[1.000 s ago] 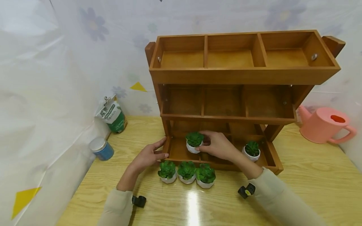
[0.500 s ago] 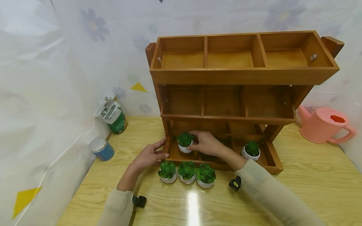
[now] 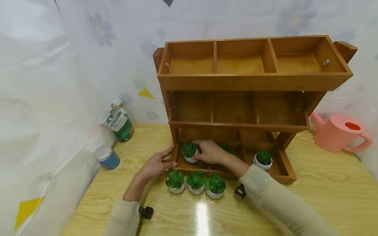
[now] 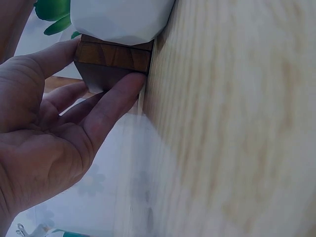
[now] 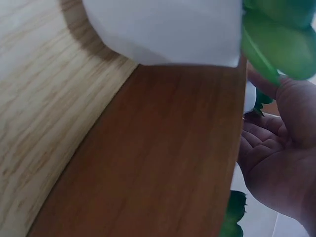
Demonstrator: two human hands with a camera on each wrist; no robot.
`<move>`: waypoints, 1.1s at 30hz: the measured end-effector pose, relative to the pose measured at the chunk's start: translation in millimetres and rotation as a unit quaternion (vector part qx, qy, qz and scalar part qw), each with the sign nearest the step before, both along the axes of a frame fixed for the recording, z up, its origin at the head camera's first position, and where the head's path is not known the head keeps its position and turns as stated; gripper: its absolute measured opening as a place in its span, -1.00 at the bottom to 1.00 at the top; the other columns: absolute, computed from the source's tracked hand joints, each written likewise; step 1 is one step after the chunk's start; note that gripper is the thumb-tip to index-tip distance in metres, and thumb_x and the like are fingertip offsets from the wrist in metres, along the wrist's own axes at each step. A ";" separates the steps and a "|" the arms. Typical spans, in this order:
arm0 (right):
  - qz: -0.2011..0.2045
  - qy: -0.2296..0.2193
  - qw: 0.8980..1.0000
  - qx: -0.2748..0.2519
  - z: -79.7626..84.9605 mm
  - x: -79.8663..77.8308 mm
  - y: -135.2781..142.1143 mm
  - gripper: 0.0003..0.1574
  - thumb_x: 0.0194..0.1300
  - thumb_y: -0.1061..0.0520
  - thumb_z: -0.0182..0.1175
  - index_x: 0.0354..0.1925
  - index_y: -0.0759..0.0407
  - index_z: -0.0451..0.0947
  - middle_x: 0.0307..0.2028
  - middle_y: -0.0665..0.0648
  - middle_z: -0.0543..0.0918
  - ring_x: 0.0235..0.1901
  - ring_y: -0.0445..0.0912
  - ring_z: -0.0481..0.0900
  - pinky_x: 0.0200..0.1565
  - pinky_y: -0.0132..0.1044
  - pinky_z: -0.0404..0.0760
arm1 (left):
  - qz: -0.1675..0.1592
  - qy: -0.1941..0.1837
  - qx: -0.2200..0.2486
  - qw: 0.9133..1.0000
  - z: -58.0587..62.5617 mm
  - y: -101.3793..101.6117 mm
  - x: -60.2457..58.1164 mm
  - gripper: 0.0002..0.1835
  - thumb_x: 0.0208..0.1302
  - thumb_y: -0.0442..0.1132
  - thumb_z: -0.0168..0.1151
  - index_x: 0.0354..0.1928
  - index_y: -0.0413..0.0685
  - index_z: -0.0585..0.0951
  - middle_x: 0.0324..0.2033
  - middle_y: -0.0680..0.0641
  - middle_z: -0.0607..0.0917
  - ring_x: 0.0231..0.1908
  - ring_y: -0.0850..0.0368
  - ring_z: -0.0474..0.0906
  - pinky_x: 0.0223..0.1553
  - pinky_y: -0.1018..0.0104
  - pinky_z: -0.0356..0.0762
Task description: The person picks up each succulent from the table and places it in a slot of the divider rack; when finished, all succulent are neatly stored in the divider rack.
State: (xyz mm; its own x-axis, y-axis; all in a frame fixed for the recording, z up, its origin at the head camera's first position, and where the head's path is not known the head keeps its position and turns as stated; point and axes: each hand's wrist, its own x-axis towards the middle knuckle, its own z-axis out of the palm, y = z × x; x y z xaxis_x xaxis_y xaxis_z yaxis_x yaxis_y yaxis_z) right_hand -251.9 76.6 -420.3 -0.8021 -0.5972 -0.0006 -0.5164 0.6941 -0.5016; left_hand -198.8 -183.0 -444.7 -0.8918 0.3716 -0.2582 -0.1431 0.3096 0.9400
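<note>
In the head view my right hand [image 3: 209, 151] pinches the white pot of a small succulent [image 3: 189, 150] in the left compartment of the wooden rack's bottom tray [image 3: 217, 168]. The right wrist view shows the right hand [image 5: 289, 133] behind the tray's front board, its fingertips partly hidden. My left hand [image 3: 156, 165] rests with extended fingers against the tray's left end, also seen in the left wrist view beside the wooden corner [image 4: 112, 54]. Behind the right forearm another succulent [image 3: 226, 148] shows in the middle compartment. A third succulent [image 3: 262, 159] sits in the right compartment.
Along the tray's front stand three potted succulents, including the left one [image 3: 176, 181] and the right one [image 3: 215, 185]. A blue jar [image 3: 108, 159] and a green-white pouch [image 3: 120, 124] are at the left. A pink watering can [image 3: 336, 132] stands right. Two upper tiers [image 3: 254, 82] overhang the tray.
My right hand has moved left and slightly down with the succulent, from near the divider into the left compartment. The left hand keeps its place at the tray's end.
</note>
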 end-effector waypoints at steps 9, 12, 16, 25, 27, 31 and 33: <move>-0.001 -0.022 0.999 0.023 4.0 2.1 -6.6 -0.17 0.26 -0.03 0.44 0.37 0.24 0.41 0.16 0.21 0.67 0.07 0.03 0.68 0.12 -0.07 0.63 | 0.000 0.007 -0.004 1.000 0.0 -2.6 -0.3 -0.20 0.49 -0.24 0.20 0.62 0.24 0.05 0.61 -0.06 0.06 0.42 -0.23 0.36 -0.04 0.08 0.71; -0.003 -0.028 0.999 0.025 6.1 1.9 -6.4 -0.18 0.24 0.00 0.45 0.36 0.24 0.41 0.16 0.22 0.67 0.11 0.06 0.67 0.15 -0.05 0.62 | -0.003 0.010 -0.003 1.000 0.6 -2.6 -0.4 -0.19 0.49 -0.23 0.20 0.62 0.24 0.05 0.61 -0.07 0.06 0.42 -0.23 0.36 -0.02 0.07 0.71; -0.002 -0.040 0.999 0.029 6.9 0.5 -5.8 -0.16 0.25 0.04 0.44 0.40 0.25 0.38 0.20 0.23 0.64 0.14 0.08 0.65 0.19 -0.02 0.59 | -0.004 0.008 -0.003 1.000 1.0 -1.5 0.0 -0.19 0.49 -0.23 0.20 0.63 0.23 0.04 0.61 -0.08 0.05 0.43 -0.24 0.35 0.00 0.04 0.70; 0.012 -0.061 0.998 0.009 20.2 6.9 5.6 -0.03 0.31 0.02 0.40 0.54 0.15 0.21 0.37 0.21 0.51 0.30 0.11 0.54 0.27 0.04 0.54 | -0.003 0.008 -0.004 1.000 -0.9 -0.6 -0.1 -0.18 0.48 -0.22 0.22 0.63 0.22 0.04 0.62 -0.07 0.03 0.44 -0.24 0.33 0.00 0.05 0.70; 0.013 -0.065 0.998 -0.012 24.2 9.5 12.7 -0.03 0.32 0.01 0.38 0.56 0.10 0.19 0.38 0.19 0.50 0.31 0.11 0.53 0.27 0.05 0.54 | -0.003 0.007 -0.002 1.000 -0.7 -0.3 -0.2 -0.18 0.47 -0.22 0.22 0.63 0.22 0.04 0.62 -0.07 0.04 0.44 -0.24 0.33 0.01 0.04 0.70; 0.014 -0.056 0.998 -0.041 29.3 15.7 30.9 -0.05 0.35 -0.02 0.37 0.57 -0.02 0.19 0.39 0.18 0.49 0.32 0.11 0.53 0.26 0.08 0.54 | -0.002 0.005 0.001 1.000 -0.9 -0.2 -0.5 -0.17 0.47 -0.22 0.22 0.63 0.22 0.03 0.61 -0.09 0.06 0.43 -0.25 0.34 0.03 0.01 0.69; 0.012 -0.048 0.997 -0.052 31.9 19.7 40.9 -0.05 0.34 -0.05 0.37 0.56 -0.07 0.20 0.40 0.18 0.48 0.32 0.12 0.53 0.26 0.11 0.54 | -0.003 0.005 0.000 1.000 -1.1 -0.3 -0.4 -0.17 0.47 -0.21 0.22 0.63 0.23 0.03 0.61 -0.10 0.06 0.43 -0.26 0.33 0.04 0.00 0.69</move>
